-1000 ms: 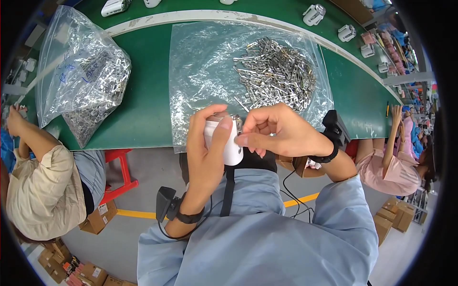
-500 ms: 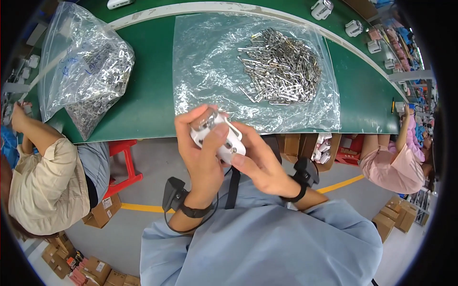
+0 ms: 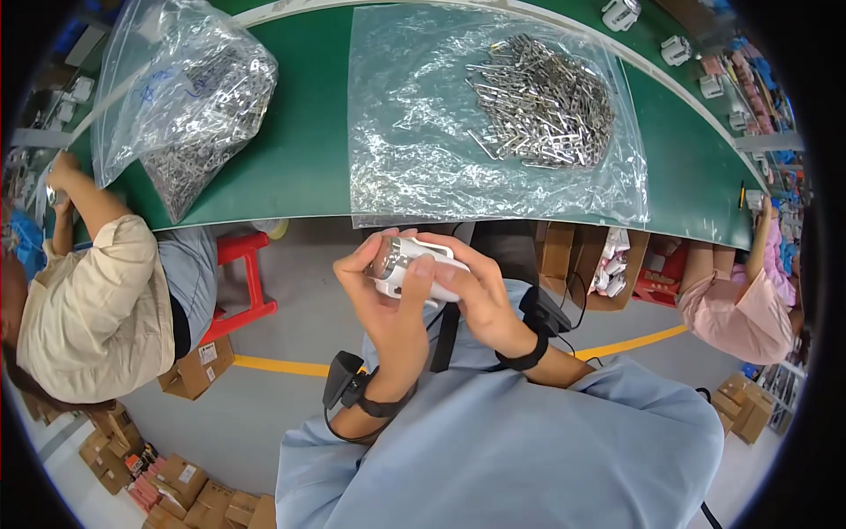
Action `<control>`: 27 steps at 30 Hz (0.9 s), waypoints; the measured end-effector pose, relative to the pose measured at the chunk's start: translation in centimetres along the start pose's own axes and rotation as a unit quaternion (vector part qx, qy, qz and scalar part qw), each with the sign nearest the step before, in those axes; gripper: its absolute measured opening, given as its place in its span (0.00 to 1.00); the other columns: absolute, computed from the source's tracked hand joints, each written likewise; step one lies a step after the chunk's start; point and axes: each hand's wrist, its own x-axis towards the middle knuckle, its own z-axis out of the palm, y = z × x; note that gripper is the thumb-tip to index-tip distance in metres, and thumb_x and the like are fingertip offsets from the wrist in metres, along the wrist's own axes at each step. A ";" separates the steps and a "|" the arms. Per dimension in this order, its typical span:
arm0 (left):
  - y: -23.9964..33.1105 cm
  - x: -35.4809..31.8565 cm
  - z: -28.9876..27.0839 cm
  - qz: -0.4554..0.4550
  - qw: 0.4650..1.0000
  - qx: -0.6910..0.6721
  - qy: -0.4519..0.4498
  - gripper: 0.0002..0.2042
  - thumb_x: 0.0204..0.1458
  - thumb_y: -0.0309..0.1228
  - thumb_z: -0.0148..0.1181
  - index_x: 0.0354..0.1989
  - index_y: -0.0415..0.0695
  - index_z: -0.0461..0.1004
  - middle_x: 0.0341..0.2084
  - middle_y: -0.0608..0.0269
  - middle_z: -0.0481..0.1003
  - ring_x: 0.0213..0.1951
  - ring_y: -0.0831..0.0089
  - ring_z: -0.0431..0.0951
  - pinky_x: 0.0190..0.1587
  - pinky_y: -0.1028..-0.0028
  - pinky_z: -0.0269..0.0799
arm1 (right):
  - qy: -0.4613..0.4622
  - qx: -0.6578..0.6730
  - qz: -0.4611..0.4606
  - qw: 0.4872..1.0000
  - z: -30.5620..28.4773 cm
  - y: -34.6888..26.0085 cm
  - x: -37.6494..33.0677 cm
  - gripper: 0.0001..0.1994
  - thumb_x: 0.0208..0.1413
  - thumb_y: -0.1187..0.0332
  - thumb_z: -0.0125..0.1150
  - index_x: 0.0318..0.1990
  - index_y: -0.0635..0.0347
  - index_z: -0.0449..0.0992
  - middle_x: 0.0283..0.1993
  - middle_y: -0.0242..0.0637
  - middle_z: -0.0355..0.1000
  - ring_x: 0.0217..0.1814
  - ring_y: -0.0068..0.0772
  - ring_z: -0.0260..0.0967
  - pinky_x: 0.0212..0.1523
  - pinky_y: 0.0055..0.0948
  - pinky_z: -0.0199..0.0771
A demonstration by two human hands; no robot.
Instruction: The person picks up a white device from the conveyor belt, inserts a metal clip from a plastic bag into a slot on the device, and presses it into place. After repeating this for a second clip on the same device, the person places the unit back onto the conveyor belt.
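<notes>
Both hands hold a white flashlight-like device [image 3: 395,257] with a clear, silvery head, in front of my body just off the near table edge. My left hand [image 3: 395,317] is closed around the head end, its thumb lying along the body. My right hand [image 3: 487,304] grips the other end, thumb pressed on top and fingers behind. Fingers cover much of the white body. Beyond my hands, a flat clear plastic bag [image 3: 423,132] lies on the green table, with a heap of small silvery metal clips [image 3: 551,106] on its right half.
A filled clear bag [image 3: 207,106] of metal parts stands at the table's left. Co-workers sit left [image 3: 106,309] and right [image 3: 736,304]. A red stool [image 3: 251,273] and an open carton [image 3: 608,273] are below the edge. Several white devices [image 3: 620,14] stand at the far right.
My hands and the white device have come closer to my body, off the table edge. The device has turned more level. The table appears higher in view.
</notes>
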 end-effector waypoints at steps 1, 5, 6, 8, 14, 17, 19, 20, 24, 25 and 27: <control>-0.2 0.3 -0.8 -0.002 1.000 0.003 -0.003 0.21 0.53 0.20 0.59 0.53 0.42 0.59 0.50 0.51 0.67 0.54 0.63 0.70 0.57 0.66 0.67 | 0.002 0.044 0.039 0.998 -0.6 0.7 0.8 0.23 0.62 0.59 0.50 0.60 0.64 0.68 0.53 0.40 0.72 0.54 0.30 0.69 0.53 0.28 0.69; -1.3 2.1 -3.1 0.118 0.947 0.278 -0.112 0.26 0.52 0.20 0.60 0.59 0.41 0.57 0.50 0.52 0.67 0.54 0.65 0.70 0.56 0.68 0.66 | -0.125 0.277 0.139 0.942 -5.7 5.4 3.0 0.23 0.63 0.52 0.43 0.54 0.59 0.72 0.47 0.38 0.74 0.45 0.33 0.73 0.40 0.28 0.73; -1.5 2.4 -2.6 0.061 0.964 0.236 -0.106 0.27 0.52 0.21 0.60 0.60 0.41 0.58 0.48 0.52 0.68 0.52 0.66 0.71 0.56 0.69 0.66 | -0.193 0.369 0.169 0.894 -6.1 5.6 3.3 0.23 0.63 0.50 0.41 0.52 0.57 0.73 0.45 0.37 0.75 0.41 0.34 0.74 0.35 0.28 0.74; -1.9 3.0 -1.4 -0.057 0.983 0.148 -0.092 0.29 0.52 0.22 0.60 0.63 0.40 0.58 0.46 0.53 0.69 0.50 0.67 0.72 0.55 0.70 0.67 | -0.140 0.353 0.193 0.905 -6.4 6.2 4.0 0.23 0.63 0.49 0.40 0.50 0.56 0.73 0.43 0.35 0.75 0.39 0.33 0.74 0.32 0.28 0.73; -3.5 2.6 0.7 -0.063 0.984 0.152 -0.072 0.27 0.54 0.25 0.57 0.64 0.38 0.61 0.44 0.53 0.71 0.45 0.67 0.74 0.51 0.70 0.69 | 0.003 0.288 0.283 0.915 -5.5 7.5 5.6 0.25 0.63 0.42 0.39 0.46 0.52 0.74 0.36 0.30 0.74 0.27 0.21 0.68 0.22 0.21 0.65; -4.8 2.2 0.7 -0.029 0.978 0.200 -0.058 0.25 0.55 0.27 0.54 0.62 0.35 0.63 0.46 0.51 0.73 0.44 0.66 0.75 0.49 0.70 0.70 | -0.001 0.307 0.282 0.909 -6.1 7.6 6.4 0.25 0.63 0.42 0.42 0.49 0.53 0.74 0.43 0.31 0.75 0.37 0.26 0.72 0.33 0.28 0.73; -5.8 2.2 0.9 0.015 0.981 0.193 -0.032 0.25 0.55 0.27 0.52 0.63 0.33 0.62 0.50 0.48 0.72 0.46 0.66 0.75 0.50 0.71 0.70 | -0.002 0.319 0.282 0.905 -6.5 7.9 7.0 0.26 0.63 0.42 0.43 0.50 0.54 0.73 0.46 0.32 0.75 0.42 0.28 0.74 0.39 0.32 0.77; -6.2 2.2 1.1 0.038 0.981 0.188 -0.020 0.25 0.55 0.27 0.51 0.63 0.31 0.62 0.52 0.47 0.72 0.47 0.66 0.75 0.50 0.71 0.70 | -0.004 0.313 0.298 0.902 -6.7 8.2 7.3 0.26 0.64 0.41 0.42 0.51 0.53 0.73 0.46 0.31 0.75 0.42 0.27 0.75 0.36 0.29 0.76; -6.6 1.8 1.1 0.030 0.972 0.231 -0.007 0.25 0.55 0.26 0.48 0.62 0.29 0.63 0.55 0.45 0.70 0.49 0.65 0.74 0.51 0.71 0.70 | -0.009 0.302 0.337 0.892 -6.9 8.8 7.7 0.27 0.65 0.40 0.38 0.52 0.51 0.72 0.46 0.30 0.75 0.43 0.24 0.75 0.30 0.24 0.75; -6.6 1.9 1.1 0.029 0.972 0.234 -0.006 0.25 0.55 0.26 0.48 0.62 0.29 0.63 0.55 0.45 0.70 0.49 0.65 0.74 0.51 0.71 0.70 | -0.010 0.301 0.343 0.890 -6.9 8.6 7.7 0.27 0.65 0.40 0.38 0.53 0.51 0.72 0.46 0.31 0.75 0.43 0.24 0.75 0.31 0.24 0.75; -6.7 2.3 1.2 0.038 0.963 0.265 0.004 0.25 0.55 0.30 0.47 0.63 0.33 0.64 0.42 0.55 0.72 0.38 0.74 0.72 0.40 0.77 0.66 | -0.013 0.302 0.349 0.887 -6.7 8.1 7.7 0.27 0.65 0.40 0.38 0.53 0.51 0.72 0.46 0.31 0.75 0.43 0.24 0.75 0.31 0.25 0.75</control>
